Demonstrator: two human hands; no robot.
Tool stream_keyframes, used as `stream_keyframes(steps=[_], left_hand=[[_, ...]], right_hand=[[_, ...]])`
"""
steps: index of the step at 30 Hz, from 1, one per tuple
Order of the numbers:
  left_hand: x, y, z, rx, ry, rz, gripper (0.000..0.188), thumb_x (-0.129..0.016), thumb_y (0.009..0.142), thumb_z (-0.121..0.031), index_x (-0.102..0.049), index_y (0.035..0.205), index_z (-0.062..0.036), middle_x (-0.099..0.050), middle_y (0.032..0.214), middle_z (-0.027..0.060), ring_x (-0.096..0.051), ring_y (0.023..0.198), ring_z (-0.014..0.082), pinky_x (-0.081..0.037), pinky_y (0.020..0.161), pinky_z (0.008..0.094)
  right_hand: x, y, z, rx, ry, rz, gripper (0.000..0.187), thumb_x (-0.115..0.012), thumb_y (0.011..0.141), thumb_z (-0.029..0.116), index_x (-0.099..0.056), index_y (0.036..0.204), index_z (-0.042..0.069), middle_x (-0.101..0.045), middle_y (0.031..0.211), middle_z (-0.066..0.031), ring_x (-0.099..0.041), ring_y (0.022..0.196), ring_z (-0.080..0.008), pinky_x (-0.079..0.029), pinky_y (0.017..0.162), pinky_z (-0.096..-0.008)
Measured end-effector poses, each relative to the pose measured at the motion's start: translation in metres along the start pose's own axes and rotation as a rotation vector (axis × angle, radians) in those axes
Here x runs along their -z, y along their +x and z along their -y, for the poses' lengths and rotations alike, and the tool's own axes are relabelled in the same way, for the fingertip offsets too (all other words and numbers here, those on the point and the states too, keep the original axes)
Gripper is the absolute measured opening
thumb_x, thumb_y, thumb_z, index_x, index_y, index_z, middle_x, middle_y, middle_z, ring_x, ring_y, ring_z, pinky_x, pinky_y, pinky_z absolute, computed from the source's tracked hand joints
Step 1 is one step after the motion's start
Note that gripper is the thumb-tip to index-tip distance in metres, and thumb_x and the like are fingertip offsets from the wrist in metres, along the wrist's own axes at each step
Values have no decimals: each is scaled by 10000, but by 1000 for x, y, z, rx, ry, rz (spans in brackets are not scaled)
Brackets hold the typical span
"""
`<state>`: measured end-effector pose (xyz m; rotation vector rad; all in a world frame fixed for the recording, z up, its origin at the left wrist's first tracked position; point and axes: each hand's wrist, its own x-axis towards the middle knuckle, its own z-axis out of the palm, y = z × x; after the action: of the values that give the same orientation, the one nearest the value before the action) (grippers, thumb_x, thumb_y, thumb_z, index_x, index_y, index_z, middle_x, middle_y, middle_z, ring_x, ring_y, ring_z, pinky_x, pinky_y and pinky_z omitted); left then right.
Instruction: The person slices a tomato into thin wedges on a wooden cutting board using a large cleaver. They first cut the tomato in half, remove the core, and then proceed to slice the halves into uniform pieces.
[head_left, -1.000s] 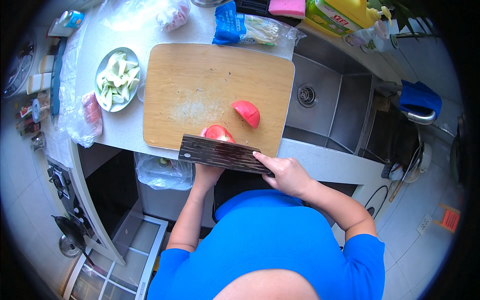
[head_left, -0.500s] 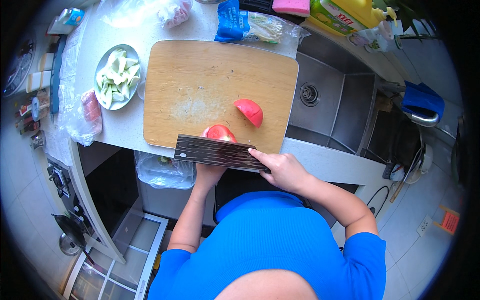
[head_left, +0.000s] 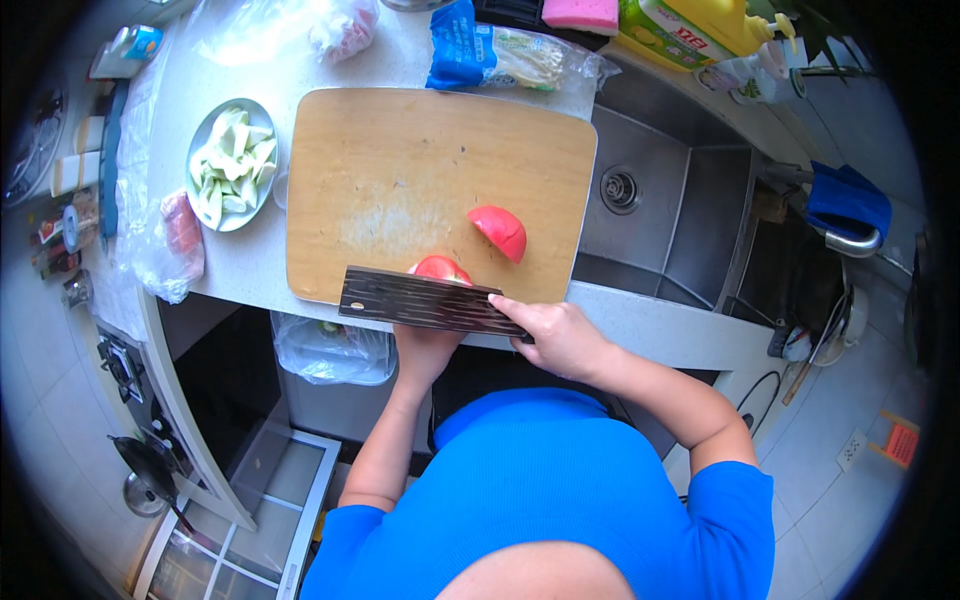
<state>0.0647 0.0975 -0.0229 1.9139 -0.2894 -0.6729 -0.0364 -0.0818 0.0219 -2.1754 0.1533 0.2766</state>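
My right hand (head_left: pixel 562 335) is closed on the handle of a dark, wide-bladed cleaver (head_left: pixel 425 298), one finger stretched along the blade. The blade lies broadly across the near edge of the wooden cutting board (head_left: pixel 370 150). Behind it, my left hand (head_left: pixel 425 350) holds a cut tomato piece (head_left: pixel 440 268); the blade hides most of its fingers and the lower part of the tomato. Red skin and a pale cut patch show above the blade. Another tomato piece (head_left: pixel 498 232) rests skin side up on the board, to the right.
Left of the board stand an oval plate (head_left: pixel 193 150) of pale green vegetable slices and a bag (head_left: pixel 170 255) with pinkish contents. A packet of enoki mushrooms (head_left: pixel 520 60) lies behind the board. The steel sink (head_left: pixel 640 235) is at the right. A plastic-lined bin (head_left: pixel 335 350) hangs below the counter edge.
The cleaver has shifted slightly left against the board, with my right hand following. My left hand stays at the tomato piece. The whole view has moved a little.
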Motion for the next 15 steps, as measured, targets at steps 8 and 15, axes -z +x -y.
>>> stream_keyframes(steps=[8,15], left_hand=[[0,-1,7,-12,43,7,758,-856,629,-143,-467,1269,-27,-587,1158,110,-580,1064,220,-458,922,354],[2,1,3,31,17,32,751,-867,624,-203,-487,1246,-24,-600,1143,128,-586,1075,245,-459,922,370]], right_hand=[[14,6,-4,-22,108,67,434,-646,770,78,-568,1196,52,-662,853,-210,-655,759,-359,-544,691,-424],[25,6,-11,8,97,121,445,-647,768,81,-561,1205,68,-665,843,-196,-656,741,-354,-546,675,-422]])
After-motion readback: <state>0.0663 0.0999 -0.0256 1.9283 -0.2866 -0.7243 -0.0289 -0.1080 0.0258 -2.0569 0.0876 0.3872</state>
